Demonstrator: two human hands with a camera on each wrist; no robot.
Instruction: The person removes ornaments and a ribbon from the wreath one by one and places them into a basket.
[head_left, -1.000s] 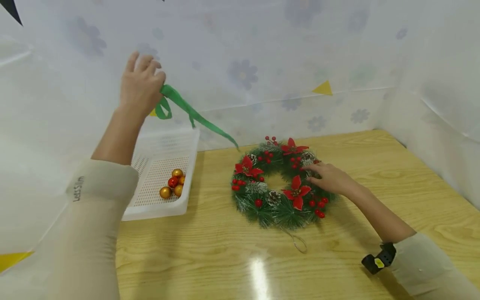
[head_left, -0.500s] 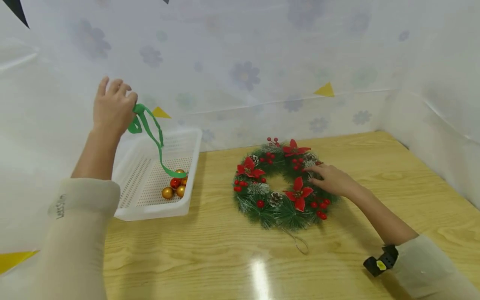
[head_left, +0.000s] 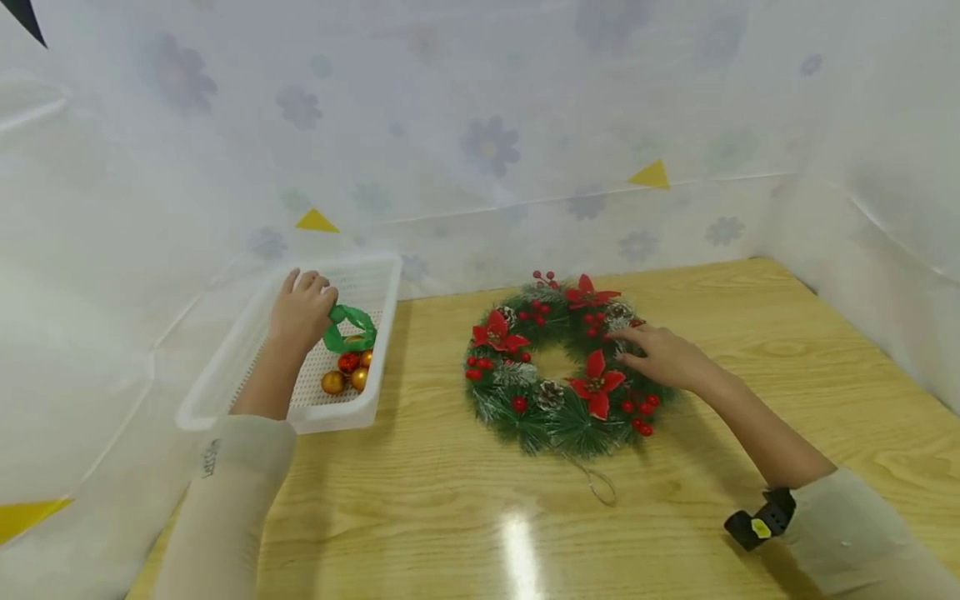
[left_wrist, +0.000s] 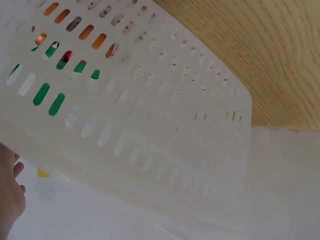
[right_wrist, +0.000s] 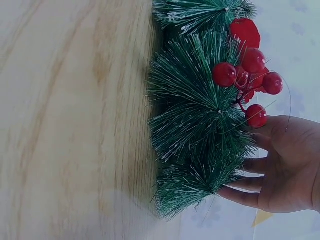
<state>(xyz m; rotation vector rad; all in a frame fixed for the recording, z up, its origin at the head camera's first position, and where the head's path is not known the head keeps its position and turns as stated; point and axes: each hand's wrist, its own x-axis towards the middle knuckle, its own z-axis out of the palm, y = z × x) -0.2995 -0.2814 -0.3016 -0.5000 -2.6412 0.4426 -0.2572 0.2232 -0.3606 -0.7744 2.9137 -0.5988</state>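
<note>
My left hand is over the white basket, pinching a green ribbon that hangs in a loop into it. Below the ribbon lie several gold baubles and a red bauble. In the left wrist view, green shows through the slots of the basket wall, and part of the left hand appears at the edge. On the right side of a wreath with red flowers, berries and pinecones, my right hand rests with loosely extended fingers; its fingertips are partly hidden by greenery in the right wrist view.
A wooden table bears both the basket on the left and the wreath at centre right. A thin loop of cord sticks out from the wreath's near side. Pale flowered sheeting hangs behind and at both sides.
My left hand has swung left and then down into the basket area, bringing the green ribbon from above the wreath side to over the baubles. The right hand and wreath stay still.
</note>
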